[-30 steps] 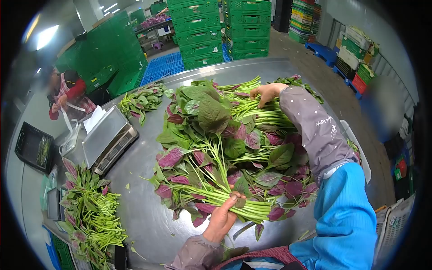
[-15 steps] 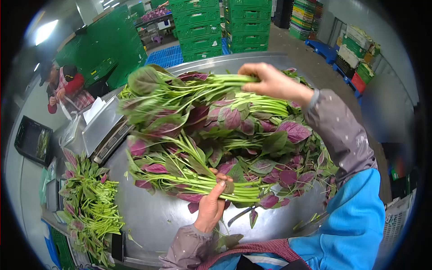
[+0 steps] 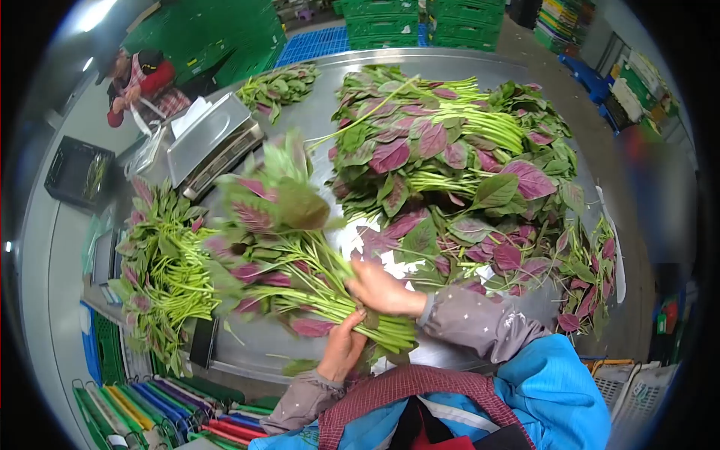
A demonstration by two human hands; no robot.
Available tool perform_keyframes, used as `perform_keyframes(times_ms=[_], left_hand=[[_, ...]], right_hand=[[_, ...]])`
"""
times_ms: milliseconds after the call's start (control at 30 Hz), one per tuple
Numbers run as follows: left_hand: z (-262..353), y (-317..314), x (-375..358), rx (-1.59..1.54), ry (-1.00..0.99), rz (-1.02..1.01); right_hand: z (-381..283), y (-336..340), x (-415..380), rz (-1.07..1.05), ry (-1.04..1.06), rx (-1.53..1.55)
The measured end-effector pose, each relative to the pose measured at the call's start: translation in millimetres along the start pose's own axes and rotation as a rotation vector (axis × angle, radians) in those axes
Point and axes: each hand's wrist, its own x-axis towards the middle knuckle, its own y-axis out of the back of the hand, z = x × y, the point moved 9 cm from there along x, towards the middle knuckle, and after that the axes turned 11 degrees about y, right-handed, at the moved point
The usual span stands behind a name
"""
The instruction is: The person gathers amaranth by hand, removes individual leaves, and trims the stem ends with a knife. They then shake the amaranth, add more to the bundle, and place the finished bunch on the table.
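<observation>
A leafy bunch of red-and-green amaranth (image 3: 315, 289) lies across both hands near the front of the metal table, leaves to the left and stems to the right. My left hand (image 3: 343, 349) is closed around the lower stems, its thumb on top. My right hand (image 3: 384, 289) is closed on the bunch's upper stems, with its fingertips hidden among them. The leaves at the upper left are blurred by motion. Beyond the hands, a large heap of the same amaranth (image 3: 442, 142) covers the middle of the table.
More amaranth (image 3: 176, 277) lies in a row at the left, beside a weighing scale (image 3: 214, 142). A black crate (image 3: 79, 171) stands farther left. Another person (image 3: 142, 82) is at the upper left. Green crates (image 3: 382, 22) are stacked behind the metal table (image 3: 292, 382).
My right hand has come down from above the heap with stems and joined my left hand. The two handfuls now form one bunch. The view has shifted.
</observation>
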Motion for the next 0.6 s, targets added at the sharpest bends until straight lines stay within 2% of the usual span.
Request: perform_keyframes(times_ms=[67,200,267,333,367,400,433,467,500,533,567,600], left_hand=[[-13,27,0,-0.085,0.019,0.030],[-34,37,7,-0.283,0.060,0.009],[-34,37,7,-0.306,0.075,0.020],[-31,20,6,-0.342,0.134,-0.087],[-29,19,6,-0.351,0.128,-0.087],[-29,13,6,-0.381,0.154,-0.146],[-28,7,6,-0.407,0.179,-0.207],[-26,10,7,-0.411,0.171,-0.206],[-26,9,6,-0.421,0.183,-0.264],[-24,7,5,-0.431,0.193,-0.322],[-20,9,1,-0.383,0.179,-0.255],[-13,5,-6,-0.386,0.168,-0.253]], right_hand=[[11,-35,-19,-0.160,0.016,-0.023],[15,-37,-31,-0.307,-0.035,-0.208],[-11,-26,-28,-0.333,0.257,-0.590],[-1,-19,-12,-0.606,0.202,-0.512],[-1,3,4,-0.564,0.027,-0.511],[-12,30,27,-0.378,0.118,-0.635],[-27,54,48,-0.242,0.124,-0.675],[-34,73,65,-0.041,0.248,-0.659],[-35,85,84,0.056,0.326,-0.531],[-20,90,106,0.028,0.247,-0.356],[-7,90,127,0.007,0.213,-0.210],[7,89,143,0.014,0.074,-0.053]])
